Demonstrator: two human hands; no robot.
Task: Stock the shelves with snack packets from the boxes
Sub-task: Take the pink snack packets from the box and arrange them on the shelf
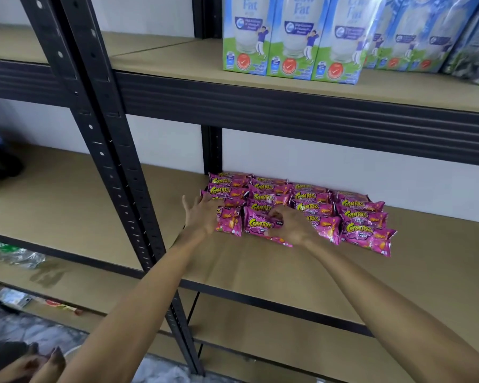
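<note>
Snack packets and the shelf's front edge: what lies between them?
Only bare brown shelf board, crossed by both forearms reaching the snack packets; the head view shows it.

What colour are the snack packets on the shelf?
The snack packets are bright pink with yellow-green lettering; head view.

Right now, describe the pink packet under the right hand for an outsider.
On the brown shelf board under the blue-and-green milk cartons lie four columns of shiny pink snack packets. Take the second column from the left, frontmost packet: the only one the right hand grips.
</note>
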